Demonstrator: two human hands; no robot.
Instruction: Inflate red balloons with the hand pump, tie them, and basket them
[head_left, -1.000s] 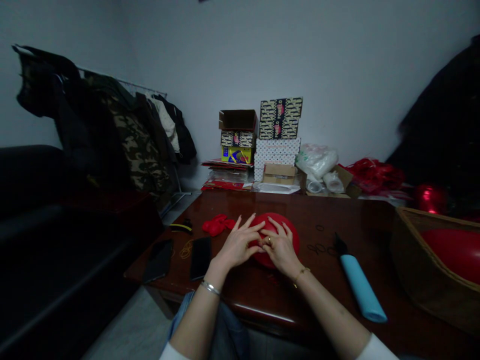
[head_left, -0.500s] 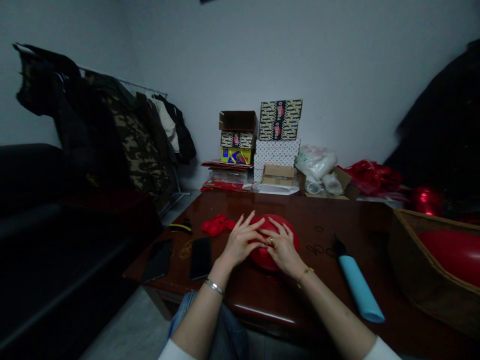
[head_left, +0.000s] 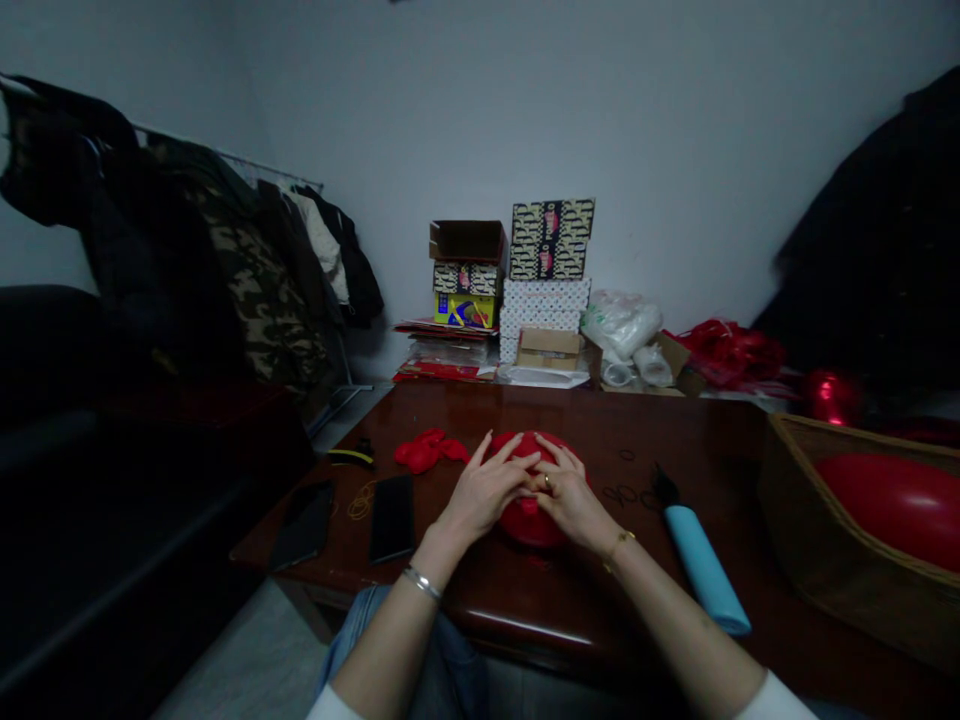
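An inflated red balloon (head_left: 531, 530) rests on the dark wooden table close in front of me, partly covered by my hands. My left hand (head_left: 480, 495) pinches at the balloon's neck with thumb and forefinger, the other fingers stretched over its top. From the other side my right hand (head_left: 574, 505), with a ring on one finger, grips the same spot. A short red end of the neck sticks out below the meeting fingertips. What exactly lies between the fingertips is hidden. Right of the hands lie thin dark loops (head_left: 622, 495) and a light blue hand pump (head_left: 705, 570) with a black nozzle.
Left of the hands are limp red balloons (head_left: 426, 452), yellow bands (head_left: 361, 503), a phone (head_left: 392, 518) and another dark flat device (head_left: 302, 525). A wicker basket (head_left: 814, 540) holding a red balloon (head_left: 892, 500) stands right. Stacked boxes (head_left: 544, 305) line the back.
The view has turned slightly to the right, so things appear shifted left. Both hands stay on the balloon's neck, with the fingertips drawn a little closer together.
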